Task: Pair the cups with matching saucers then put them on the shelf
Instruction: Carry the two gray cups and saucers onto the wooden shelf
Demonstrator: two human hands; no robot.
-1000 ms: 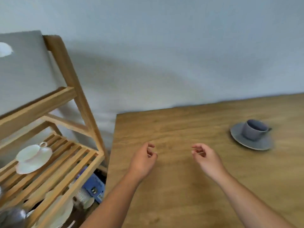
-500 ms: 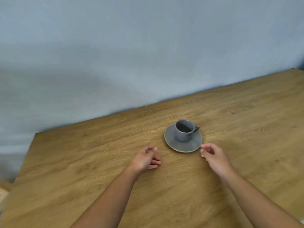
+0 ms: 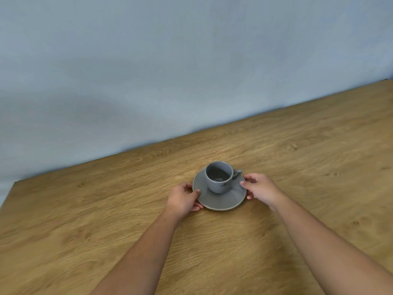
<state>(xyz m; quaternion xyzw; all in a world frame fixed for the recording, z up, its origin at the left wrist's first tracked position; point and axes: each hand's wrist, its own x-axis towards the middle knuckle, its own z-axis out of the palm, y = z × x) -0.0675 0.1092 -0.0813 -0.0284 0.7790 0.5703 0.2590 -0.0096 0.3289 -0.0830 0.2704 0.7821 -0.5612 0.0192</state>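
Observation:
A grey cup (image 3: 218,177) stands upright on a matching grey saucer (image 3: 222,200) in the middle of the wooden table (image 3: 106,209). Its handle points right. My left hand (image 3: 184,199) grips the saucer's left rim, thumb on top and fingers tucked under the edge. My right hand (image 3: 260,188) grips the right rim the same way, just beside the cup's handle. The saucer rests on the table. The shelf is out of view.
A plain pale blue wall (image 3: 191,71) runs along the table's far edge. The table's left corner (image 3: 16,183) shows at the left. Nothing else stands on the wood.
My view swung right, away from the shelf, and moved closer to the cup. Both hands reached forward from loose curls and closed on the saucer's two sides.

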